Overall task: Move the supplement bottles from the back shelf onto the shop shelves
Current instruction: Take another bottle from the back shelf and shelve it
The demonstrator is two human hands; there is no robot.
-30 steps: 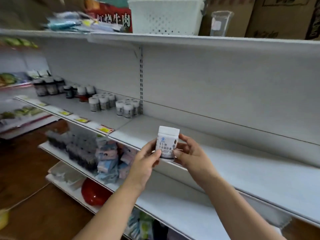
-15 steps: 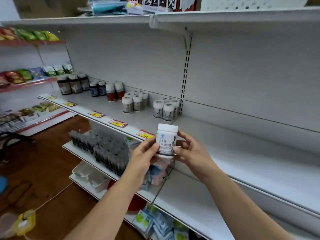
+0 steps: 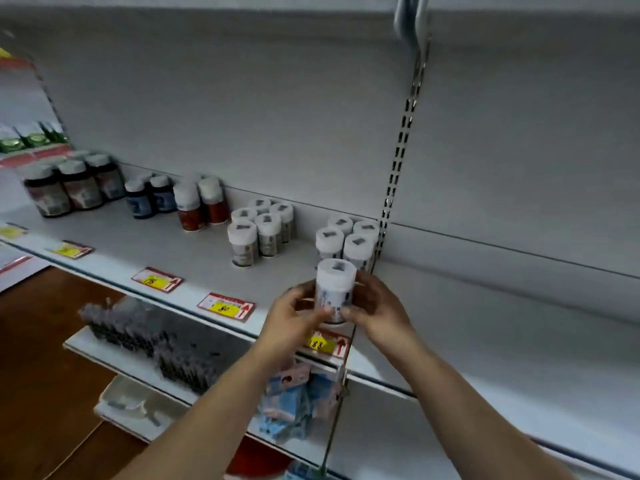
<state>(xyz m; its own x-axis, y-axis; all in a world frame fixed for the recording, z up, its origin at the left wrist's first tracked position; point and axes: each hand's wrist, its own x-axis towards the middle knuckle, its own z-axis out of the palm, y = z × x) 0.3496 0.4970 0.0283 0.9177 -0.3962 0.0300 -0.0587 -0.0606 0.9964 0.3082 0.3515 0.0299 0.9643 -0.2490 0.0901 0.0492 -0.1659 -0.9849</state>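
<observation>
Grey shop shelf (image 3: 145, 251), with a white supplement bottle (image 3: 335, 289) held upright near its front edge.
Both hands grip the bottle: the left hand (image 3: 294, 318) pinches its left side and the right hand (image 3: 379, 311) curls round its right. Its long axis is vertical, cap up. It sits just in front of four similar bottles (image 3: 348, 239), above a yellow price tag (image 3: 323, 342). I cannot tell whether its base touches the shelf.

left hand (image 3: 294, 317): pinching bottle (image 3: 334, 287) | right hand (image 3: 375, 311): gripping it (fingers curled) | both forearms: raised forward
</observation>
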